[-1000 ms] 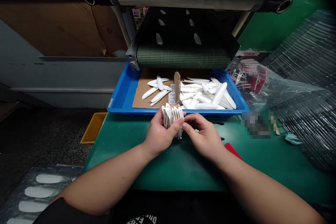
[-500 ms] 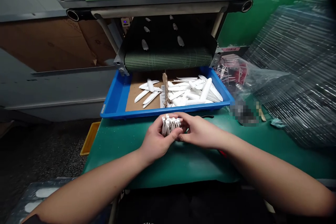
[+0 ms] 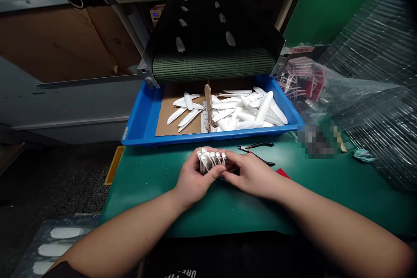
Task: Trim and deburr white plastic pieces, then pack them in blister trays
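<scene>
A bunch of white plastic parts (image 3: 210, 160) stands side by side between my hands, their ends facing me. My left hand (image 3: 193, 178) is closed around the left side of the bunch, thumb across the front. From the right, my right hand (image 3: 250, 171) grips the same bunch, its fingers partly hidden behind it. Just beyond my hands, a blue tray (image 3: 163, 140) holds more long white parts (image 3: 247, 110), split by a cardboard divider (image 3: 207, 108). Black-handled cutting pliers (image 3: 257, 150) lie on the table by my right hand.
A green conveyor belt (image 3: 211, 67) carrying small white parts ends above the tray. To the right are a clear bag (image 3: 312, 82) of thin pieces and stacked clear plastic trays (image 3: 384, 78). A red item (image 3: 282, 173) lies under my right forearm on the green table (image 3: 241, 213).
The view has tilted down and come closer. The pliers beside my right hand now show fully. Both hands still hold the bunch, whose ends are more spread apart.
</scene>
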Demonstrator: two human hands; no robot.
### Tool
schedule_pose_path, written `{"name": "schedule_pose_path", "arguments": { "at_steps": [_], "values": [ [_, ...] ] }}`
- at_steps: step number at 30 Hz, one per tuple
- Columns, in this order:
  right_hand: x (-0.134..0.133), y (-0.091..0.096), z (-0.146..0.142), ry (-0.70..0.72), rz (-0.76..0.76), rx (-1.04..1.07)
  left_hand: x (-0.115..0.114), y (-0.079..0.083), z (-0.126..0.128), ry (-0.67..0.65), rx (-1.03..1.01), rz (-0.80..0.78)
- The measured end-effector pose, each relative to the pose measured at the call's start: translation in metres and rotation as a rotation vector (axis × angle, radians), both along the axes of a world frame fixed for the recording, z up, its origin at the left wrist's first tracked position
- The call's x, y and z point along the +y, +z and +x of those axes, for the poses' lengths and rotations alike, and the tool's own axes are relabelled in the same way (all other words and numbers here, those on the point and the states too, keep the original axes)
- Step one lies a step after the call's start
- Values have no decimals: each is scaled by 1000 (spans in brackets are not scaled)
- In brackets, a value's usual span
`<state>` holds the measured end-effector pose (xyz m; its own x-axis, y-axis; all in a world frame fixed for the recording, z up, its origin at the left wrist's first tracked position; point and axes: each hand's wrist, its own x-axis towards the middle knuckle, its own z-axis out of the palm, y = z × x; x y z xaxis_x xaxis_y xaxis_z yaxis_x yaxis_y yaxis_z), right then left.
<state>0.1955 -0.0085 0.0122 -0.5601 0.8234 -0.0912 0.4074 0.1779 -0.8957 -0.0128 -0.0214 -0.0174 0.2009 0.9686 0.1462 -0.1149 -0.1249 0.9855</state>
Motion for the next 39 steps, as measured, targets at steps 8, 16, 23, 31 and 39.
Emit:
{"name": "schedule_pose_path", "arguments": {
  "at_steps": [8, 16, 23, 31, 39],
  "values": [
    [0, -4, -1, 8, 95, -11, -1, 1, -2, -37, 16, 6],
    [0, -8, -1, 33, 41, 39, -4, 4, -3, -66, 44, -68],
    [-1, -15, -10, -33, 67, 93, -4, 2, -3, -81, 59, -34],
    [-1, -14, -11, -34, 47, 73, -5, -3, -8, -155, -72, -26],
    [-2, -14, -11, -17, 112, 81, -6, -3, -7, -128, -88, -11]
  ]
}}
